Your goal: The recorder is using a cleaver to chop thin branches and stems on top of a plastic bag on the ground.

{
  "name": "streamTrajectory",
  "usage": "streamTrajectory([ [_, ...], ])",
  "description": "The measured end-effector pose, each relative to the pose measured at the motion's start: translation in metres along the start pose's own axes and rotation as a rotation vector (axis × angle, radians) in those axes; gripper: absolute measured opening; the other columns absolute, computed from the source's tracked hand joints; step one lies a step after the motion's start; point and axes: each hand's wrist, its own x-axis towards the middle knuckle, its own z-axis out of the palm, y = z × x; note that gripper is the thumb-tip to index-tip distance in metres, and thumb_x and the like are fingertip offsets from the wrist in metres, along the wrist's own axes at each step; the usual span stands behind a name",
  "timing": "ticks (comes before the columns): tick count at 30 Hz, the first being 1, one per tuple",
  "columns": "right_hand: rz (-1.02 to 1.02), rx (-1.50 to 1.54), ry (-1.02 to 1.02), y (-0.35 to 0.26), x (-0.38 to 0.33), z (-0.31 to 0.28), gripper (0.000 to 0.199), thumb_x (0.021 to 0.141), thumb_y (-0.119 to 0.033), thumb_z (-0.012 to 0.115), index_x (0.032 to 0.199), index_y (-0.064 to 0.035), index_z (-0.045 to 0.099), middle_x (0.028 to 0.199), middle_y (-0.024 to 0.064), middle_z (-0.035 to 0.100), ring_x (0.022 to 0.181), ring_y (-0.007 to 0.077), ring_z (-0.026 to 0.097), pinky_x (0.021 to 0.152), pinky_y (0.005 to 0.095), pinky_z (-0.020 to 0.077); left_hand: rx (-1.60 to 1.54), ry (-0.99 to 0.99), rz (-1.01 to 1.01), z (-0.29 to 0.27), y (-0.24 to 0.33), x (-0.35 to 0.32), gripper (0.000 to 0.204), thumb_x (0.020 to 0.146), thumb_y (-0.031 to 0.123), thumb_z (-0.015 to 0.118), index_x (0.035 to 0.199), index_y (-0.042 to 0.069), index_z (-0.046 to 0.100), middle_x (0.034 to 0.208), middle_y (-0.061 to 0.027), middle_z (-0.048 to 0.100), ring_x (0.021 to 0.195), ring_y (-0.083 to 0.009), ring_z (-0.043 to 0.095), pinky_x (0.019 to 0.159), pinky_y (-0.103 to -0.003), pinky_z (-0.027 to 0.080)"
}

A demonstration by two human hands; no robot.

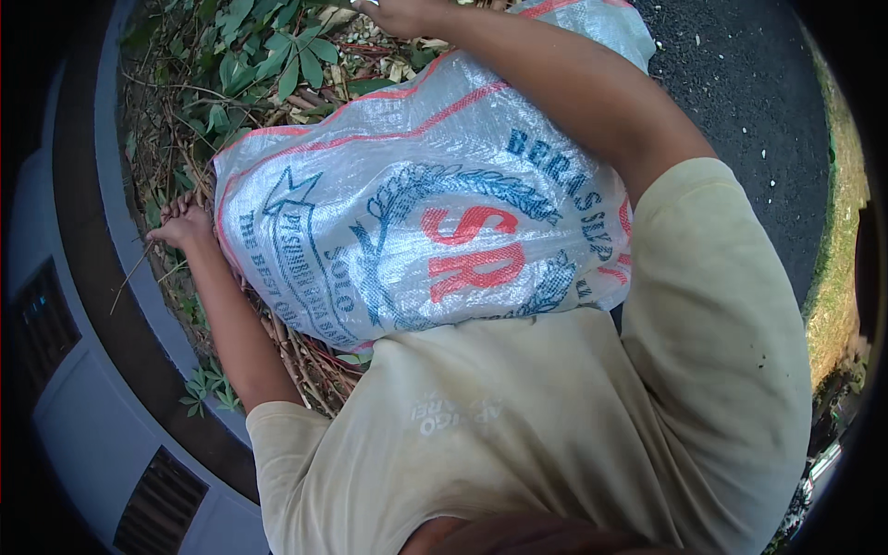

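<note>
A large white woven plastic sack (388, 231) with red stripes and blue and red print lies in front of my chest. To its left, my left hand (183, 225) is closed around thin twigs (132, 274), whose ends stick out below the fingers. My right arm reaches across the sack's upper right part. At the top edge, my right hand (404, 16) is partly cut off; its fingers look curled, and what they hold cannot be made out. Green leaves (308, 57) and cut plant stems (301, 356) lie around the sack.
Along the left runs a pale kerb (111, 185) beside a dark strip, with a light wall (79, 407) and dark grilles (159, 499) beyond. Dark asphalt (749, 111) lies to the right, bordered by grass (837, 277). A small leafy plant (211, 388) is near my left elbow.
</note>
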Motion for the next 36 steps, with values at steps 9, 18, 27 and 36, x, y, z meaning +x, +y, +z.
streamTrajectory([
  [9,0.070,0.439,0.480,-0.096,-0.020,-0.110,0.048,0.109,-0.044,0.040,0.106,-0.0003,0.058,0.084,0.0301,0.064,0.087,0.0506,0.062,0.076,0.0576,0.0447,-0.138,-0.006,0.135,0.031,0.015,0.000,0.077,0.097,0.081,0.011,0.071,0.013,0.034,0.064,-0.0044,0.033,0.058,-0.0204,0.029,0.061,-0.039,0.040],
  [18,0.244,0.210,0.082,-0.056,-0.013,-0.060,0.055,0.106,-0.045,0.037,0.112,0.0013,0.066,0.099,0.0285,0.070,0.095,0.0477,0.067,0.088,0.0548,0.0518,-0.230,0.191,0.016,0.042,0.011,-0.002,0.072,0.099,0.079,0.013,0.080,0.012,0.033,0.068,-0.0040,0.034,0.056,-0.0191,0.029,0.060,-0.036,0.040],
  [27,0.001,0.432,0.673,-0.057,-0.013,-0.064,0.058,0.106,-0.049,0.039,0.114,0.0013,0.066,0.101,0.0282,0.070,0.101,0.0495,0.065,0.089,0.0551,0.0485,-0.151,0.217,0.088,0.075,-0.008,0.000,0.088,0.100,0.078,0.019,0.124,-0.002,0.047,0.076,-0.0064,0.045,0.059,-0.0188,0.032,0.057,-0.038,0.043],
  [36,0.435,0.410,-0.036,-0.065,-0.007,-0.084,0.071,0.106,-0.058,0.034,0.112,0.0041,0.068,0.108,0.0334,0.068,0.107,0.0507,0.063,0.096,0.0544,0.0464,-0.035,0.197,0.012,0.076,-0.012,-0.030,0.075,0.101,0.077,0.023,0.090,0.005,0.042,0.076,-0.0064,0.046,0.057,-0.0202,0.039,0.052,-0.034,0.036],
])
